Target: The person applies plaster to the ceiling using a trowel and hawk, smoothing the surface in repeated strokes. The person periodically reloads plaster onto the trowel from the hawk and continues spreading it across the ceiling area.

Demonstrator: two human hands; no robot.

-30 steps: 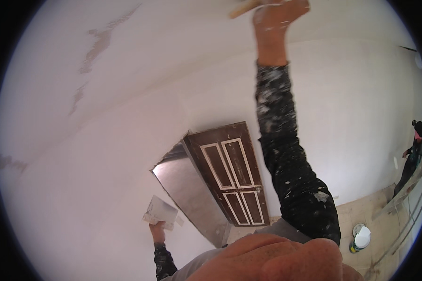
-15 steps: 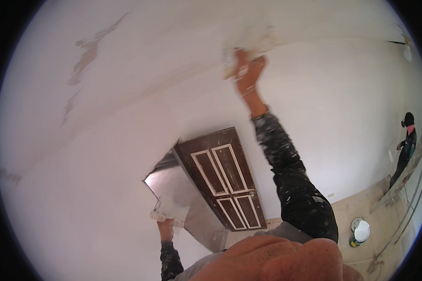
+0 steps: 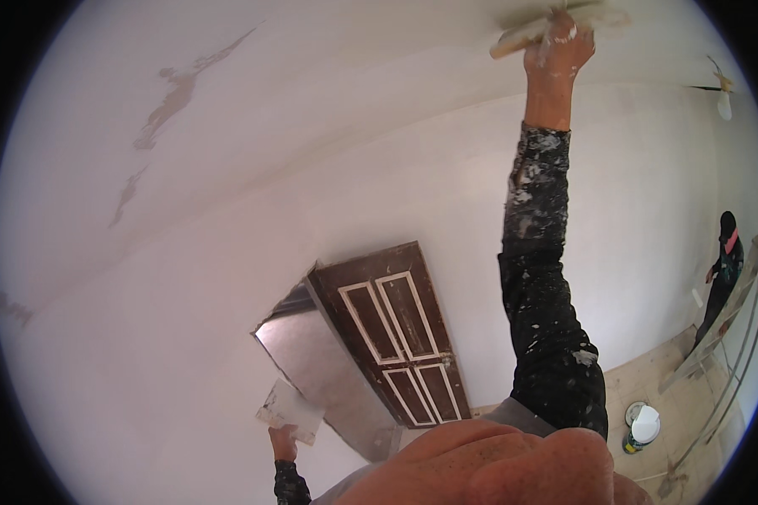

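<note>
Fingers of the right hand are gripping a blurred trowel that is now sweeping higher and farther right by the ceiling, seemingly shifting the work there, while the left hand is holding a flat plate.

I'm seeing soft light washing the pale wall below the right hand, a glow whitening the doorway above the left hand, blur smearing the flat tool the right is gripping, and lines bowing toward the blackness ringing both.
</note>
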